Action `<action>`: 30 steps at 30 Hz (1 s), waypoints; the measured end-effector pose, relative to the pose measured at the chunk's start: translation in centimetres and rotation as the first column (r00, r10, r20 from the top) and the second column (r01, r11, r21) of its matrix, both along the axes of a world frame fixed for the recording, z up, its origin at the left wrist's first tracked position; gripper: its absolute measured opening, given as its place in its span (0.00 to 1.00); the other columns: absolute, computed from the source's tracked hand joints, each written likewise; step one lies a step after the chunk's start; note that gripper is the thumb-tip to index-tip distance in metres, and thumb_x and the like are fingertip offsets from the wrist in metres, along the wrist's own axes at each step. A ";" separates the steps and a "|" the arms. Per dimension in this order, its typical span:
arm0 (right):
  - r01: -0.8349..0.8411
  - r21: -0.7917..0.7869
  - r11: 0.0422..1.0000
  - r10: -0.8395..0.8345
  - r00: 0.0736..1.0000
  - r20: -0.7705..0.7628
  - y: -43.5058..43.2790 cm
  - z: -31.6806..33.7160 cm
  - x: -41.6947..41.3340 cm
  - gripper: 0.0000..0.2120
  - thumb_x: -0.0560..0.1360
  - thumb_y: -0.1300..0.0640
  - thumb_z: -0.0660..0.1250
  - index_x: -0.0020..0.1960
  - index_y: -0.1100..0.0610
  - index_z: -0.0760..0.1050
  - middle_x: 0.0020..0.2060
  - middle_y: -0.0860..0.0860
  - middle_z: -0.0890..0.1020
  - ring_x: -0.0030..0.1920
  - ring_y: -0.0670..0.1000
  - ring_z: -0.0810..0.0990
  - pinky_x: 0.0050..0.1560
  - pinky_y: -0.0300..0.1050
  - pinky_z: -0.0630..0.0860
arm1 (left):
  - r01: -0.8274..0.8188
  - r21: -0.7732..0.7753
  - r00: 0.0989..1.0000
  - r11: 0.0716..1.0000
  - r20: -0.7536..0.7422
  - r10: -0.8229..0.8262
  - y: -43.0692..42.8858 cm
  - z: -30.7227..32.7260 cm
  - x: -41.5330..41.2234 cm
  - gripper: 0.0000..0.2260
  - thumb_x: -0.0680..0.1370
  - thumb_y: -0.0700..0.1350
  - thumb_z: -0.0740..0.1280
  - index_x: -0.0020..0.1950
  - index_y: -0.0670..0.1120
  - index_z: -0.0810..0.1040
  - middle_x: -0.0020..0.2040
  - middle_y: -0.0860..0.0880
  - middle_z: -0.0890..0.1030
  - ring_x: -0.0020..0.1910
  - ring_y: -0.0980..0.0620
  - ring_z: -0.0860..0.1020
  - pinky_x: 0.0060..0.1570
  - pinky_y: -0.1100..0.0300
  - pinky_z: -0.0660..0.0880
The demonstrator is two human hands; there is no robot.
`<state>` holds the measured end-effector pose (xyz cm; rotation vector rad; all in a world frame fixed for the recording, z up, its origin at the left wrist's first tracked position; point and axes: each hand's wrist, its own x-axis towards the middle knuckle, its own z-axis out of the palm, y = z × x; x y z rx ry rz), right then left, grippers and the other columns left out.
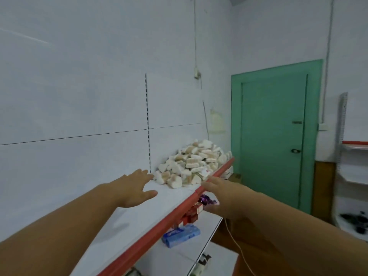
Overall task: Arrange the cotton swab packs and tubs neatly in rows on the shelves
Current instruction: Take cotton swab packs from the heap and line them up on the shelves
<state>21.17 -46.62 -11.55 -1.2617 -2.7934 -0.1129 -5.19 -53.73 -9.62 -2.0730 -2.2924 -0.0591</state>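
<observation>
White plastic-wrapped cotton swab packs point(191, 163) lie heaped at the far end of the red-edged white shelf point(139, 212); left hand point(135, 188) and right hand point(221, 196), fingers spread, empty, reach toward them, presumably to straighten rows.

Top shelf point(139, 212), far end, against back panel point(79, 156): heap of cotton swab packs point(191, 164). Just left of heap, over shelf: left hand point(135, 188). At front edge, before heap: right hand point(221, 198). Lower shelf point(208, 224) beneath: boxes point(181, 235). Right, behind: door point(272, 136).
</observation>
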 end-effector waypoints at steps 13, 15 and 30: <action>0.153 0.041 0.987 -0.155 0.987 0.051 23.6 2.0 2.1 0.32 0.77 0.42 0.62 0.77 0.47 0.55 0.75 0.49 0.62 0.72 0.54 0.65 0.70 0.53 0.66 | 0.140 0.002 0.989 0.990 0.038 -0.140 26.8 1.4 0.9 0.27 0.81 0.62 0.55 0.77 0.52 0.60 0.76 0.49 0.64 0.72 0.50 0.66 0.70 0.55 0.63; 0.153 0.028 0.988 -0.152 0.988 -0.033 27.6 3.3 0.7 0.30 0.77 0.43 0.62 0.76 0.48 0.57 0.74 0.49 0.64 0.71 0.53 0.66 0.70 0.51 0.66 | 0.109 0.001 0.993 0.994 0.039 -0.109 31.0 2.3 0.1 0.27 0.80 0.62 0.56 0.76 0.51 0.61 0.75 0.49 0.65 0.72 0.50 0.65 0.69 0.56 0.63; -0.125 0.199 0.972 0.180 0.941 -0.287 56.4 -0.3 -6.3 0.18 0.78 0.56 0.62 0.68 0.51 0.69 0.64 0.49 0.73 0.63 0.51 0.71 0.61 0.46 0.70 | -0.173 0.199 0.976 0.965 0.168 0.141 55.0 -0.9 2.2 0.25 0.78 0.56 0.65 0.72 0.49 0.67 0.70 0.48 0.71 0.66 0.49 0.71 0.61 0.58 0.68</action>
